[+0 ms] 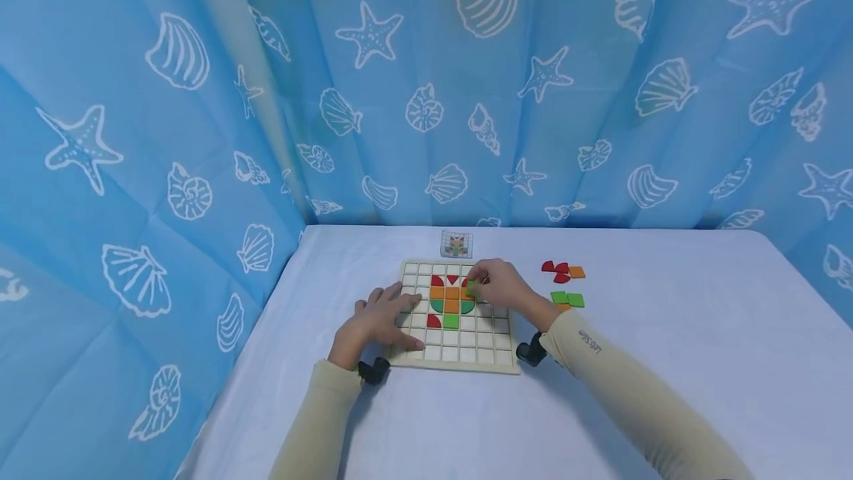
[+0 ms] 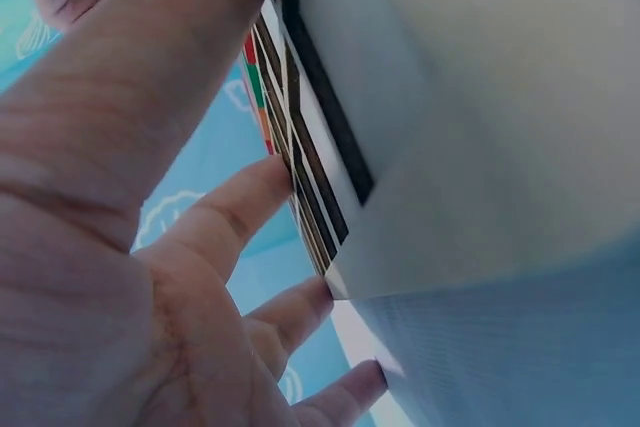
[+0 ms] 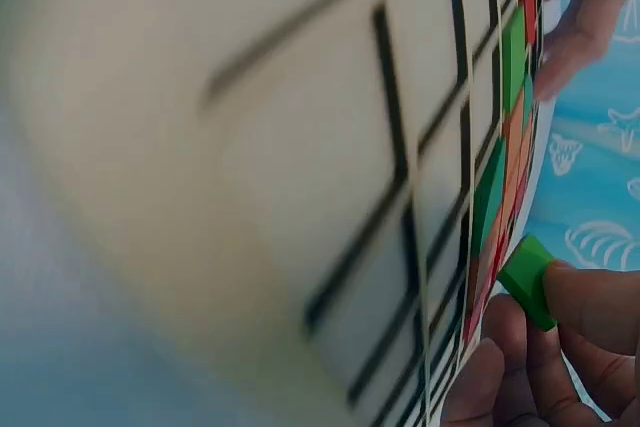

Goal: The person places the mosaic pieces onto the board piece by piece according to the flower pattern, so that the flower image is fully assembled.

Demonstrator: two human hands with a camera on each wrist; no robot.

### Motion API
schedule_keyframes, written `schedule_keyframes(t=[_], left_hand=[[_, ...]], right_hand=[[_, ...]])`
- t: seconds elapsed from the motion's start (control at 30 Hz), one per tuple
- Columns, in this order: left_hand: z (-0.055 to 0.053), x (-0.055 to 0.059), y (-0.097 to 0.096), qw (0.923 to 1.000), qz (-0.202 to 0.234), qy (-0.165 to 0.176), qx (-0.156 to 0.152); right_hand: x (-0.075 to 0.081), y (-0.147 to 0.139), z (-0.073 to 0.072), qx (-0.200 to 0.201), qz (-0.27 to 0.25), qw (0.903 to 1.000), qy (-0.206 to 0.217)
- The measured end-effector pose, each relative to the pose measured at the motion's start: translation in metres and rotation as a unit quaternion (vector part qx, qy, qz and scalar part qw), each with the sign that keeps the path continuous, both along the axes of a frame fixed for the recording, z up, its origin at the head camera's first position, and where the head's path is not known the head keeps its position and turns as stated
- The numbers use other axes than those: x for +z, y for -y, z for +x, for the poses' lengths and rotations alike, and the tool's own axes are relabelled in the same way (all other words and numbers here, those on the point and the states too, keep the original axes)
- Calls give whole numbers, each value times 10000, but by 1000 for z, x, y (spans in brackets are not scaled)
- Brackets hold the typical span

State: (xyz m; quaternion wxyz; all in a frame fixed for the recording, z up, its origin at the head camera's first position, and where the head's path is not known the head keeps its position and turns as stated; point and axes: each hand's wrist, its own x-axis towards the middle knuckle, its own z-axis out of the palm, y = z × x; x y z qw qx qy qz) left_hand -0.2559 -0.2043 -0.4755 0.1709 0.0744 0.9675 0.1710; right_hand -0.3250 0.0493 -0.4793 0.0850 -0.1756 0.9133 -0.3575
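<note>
A cream grid board (image 1: 449,366) lies on the table with an orange, red and green tile pattern near its middle. My left hand (image 1: 380,317) rests on the board's left side with fingers spread; in the left wrist view its fingertips touch the edge and grid. Over the pattern's upper right, my right hand (image 1: 501,284) pinches a green square tile (image 3: 528,280) between thumb and fingers. In the right wrist view this tile is tilted, close to the board surface. Nearer me on the grid sit a red quarter-round tile (image 1: 434,321) and another green square tile (image 1: 451,321).
Behind the board lies a small pattern card (image 1: 456,244). To the right are loose red pieces (image 1: 562,278) beside an orange square (image 1: 577,272), and green squares (image 1: 575,300) by another orange piece. A blue shell-print curtain (image 1: 426,169) borders the white table.
</note>
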Motion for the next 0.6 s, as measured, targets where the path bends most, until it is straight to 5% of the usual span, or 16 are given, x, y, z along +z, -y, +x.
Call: schedule_keyframes(t=[0.37, 0.6], left_hand=[[-3, 3, 2, 9999, -84, -7, -99], [0, 4, 2, 9999, -53, -19, -159]], right_hand=[[5, 38, 12, 315, -343, 9987, -219], [3, 59, 22, 531, -587, 9968, 118]])
